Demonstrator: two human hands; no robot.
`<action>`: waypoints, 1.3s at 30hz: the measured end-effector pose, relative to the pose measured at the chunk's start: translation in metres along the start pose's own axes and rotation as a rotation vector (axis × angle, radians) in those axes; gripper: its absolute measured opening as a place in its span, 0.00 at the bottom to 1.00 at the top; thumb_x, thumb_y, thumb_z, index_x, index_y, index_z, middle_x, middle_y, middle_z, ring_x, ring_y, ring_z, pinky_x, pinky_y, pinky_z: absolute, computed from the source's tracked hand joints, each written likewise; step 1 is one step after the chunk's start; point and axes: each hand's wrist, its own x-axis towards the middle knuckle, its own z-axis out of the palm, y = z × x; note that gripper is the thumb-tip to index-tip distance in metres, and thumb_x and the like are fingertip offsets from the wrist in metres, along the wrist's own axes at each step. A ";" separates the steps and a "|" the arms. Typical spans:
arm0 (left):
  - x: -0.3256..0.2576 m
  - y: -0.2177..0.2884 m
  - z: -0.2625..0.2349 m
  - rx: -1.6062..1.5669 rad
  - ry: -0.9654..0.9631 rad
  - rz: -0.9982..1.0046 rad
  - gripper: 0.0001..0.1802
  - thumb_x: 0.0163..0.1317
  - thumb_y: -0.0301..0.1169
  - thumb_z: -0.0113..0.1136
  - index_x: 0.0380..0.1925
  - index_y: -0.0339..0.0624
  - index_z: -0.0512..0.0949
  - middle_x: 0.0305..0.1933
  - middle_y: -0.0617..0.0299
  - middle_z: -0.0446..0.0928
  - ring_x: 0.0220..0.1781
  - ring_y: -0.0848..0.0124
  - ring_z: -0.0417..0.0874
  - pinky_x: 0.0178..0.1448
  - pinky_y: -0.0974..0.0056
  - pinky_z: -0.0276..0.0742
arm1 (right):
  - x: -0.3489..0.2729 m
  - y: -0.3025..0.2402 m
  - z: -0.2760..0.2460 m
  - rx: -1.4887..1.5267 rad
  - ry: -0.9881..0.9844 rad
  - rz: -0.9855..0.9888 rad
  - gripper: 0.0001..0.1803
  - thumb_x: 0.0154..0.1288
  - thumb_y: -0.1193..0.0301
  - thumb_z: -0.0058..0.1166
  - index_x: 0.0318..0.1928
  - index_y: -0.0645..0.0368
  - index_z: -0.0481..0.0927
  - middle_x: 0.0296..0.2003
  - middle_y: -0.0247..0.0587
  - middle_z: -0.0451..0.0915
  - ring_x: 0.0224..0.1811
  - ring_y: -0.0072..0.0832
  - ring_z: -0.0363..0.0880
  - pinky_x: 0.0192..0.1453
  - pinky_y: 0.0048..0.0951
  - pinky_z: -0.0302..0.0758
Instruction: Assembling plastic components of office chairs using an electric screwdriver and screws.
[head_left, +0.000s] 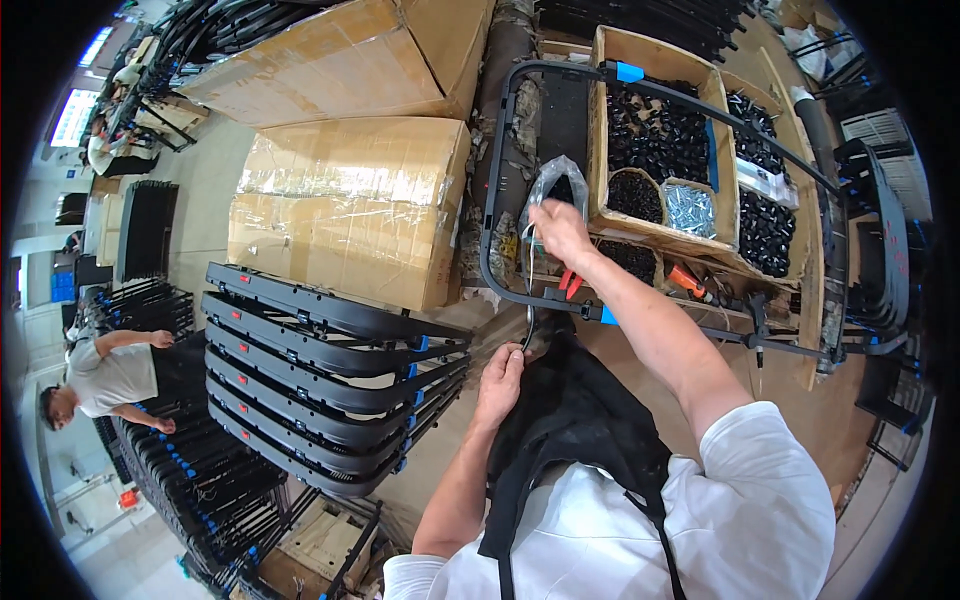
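Observation:
My left hand (500, 383) is closed, pinching a thin dark cable (529, 322) just below the near bar of a black tubular frame (489, 200). The cable runs up past that bar to my right hand (563, 230), whose fingers are closed at its pale upper end. Right beside those fingers is a clear plastic bag (560, 180) with something dark in it. Blue tape (628, 72) wraps parts of the frame, which lies across the bench and over the wooden parts bins. Red-handled pliers (571, 284) sit near my right wrist.
Wooden bins (660, 237) hold black plastic parts and silver screws (689, 209). An orange-red tool (688, 281) and a dark power driver (758, 315) are at the right. Cardboard boxes (340, 210) and stacked black frames (310, 375) stand left. Another person (115, 372) is farther left.

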 end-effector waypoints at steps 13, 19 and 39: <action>0.044 0.044 0.037 -0.406 0.253 -0.194 0.11 0.83 0.34 0.52 0.50 0.41 0.80 0.31 0.70 0.76 0.29 0.79 0.74 0.33 0.71 0.70 | -0.028 -0.019 -0.018 0.061 -0.507 0.154 0.26 0.73 0.49 0.64 0.32 0.62 0.84 0.21 0.29 0.74 0.22 0.18 0.68 0.26 0.29 0.64; 0.057 0.037 0.042 -0.376 0.261 -0.168 0.09 0.82 0.34 0.55 0.45 0.40 0.78 0.33 0.65 0.79 0.31 0.76 0.77 0.41 0.69 0.75 | -0.017 -0.016 0.000 -0.054 -0.329 -0.113 0.17 0.71 0.58 0.64 0.36 0.62 0.86 0.25 0.29 0.80 0.27 0.22 0.73 0.36 0.35 0.72; 0.063 0.034 0.029 -0.766 0.061 -0.232 0.12 0.82 0.33 0.54 0.56 0.38 0.77 0.48 0.58 0.85 0.43 0.70 0.86 0.51 0.64 0.83 | 0.060 0.016 -0.027 -1.338 -0.411 -0.753 0.08 0.58 0.70 0.58 0.32 0.55 0.90 0.35 0.48 0.90 0.44 0.47 0.90 0.50 0.45 0.82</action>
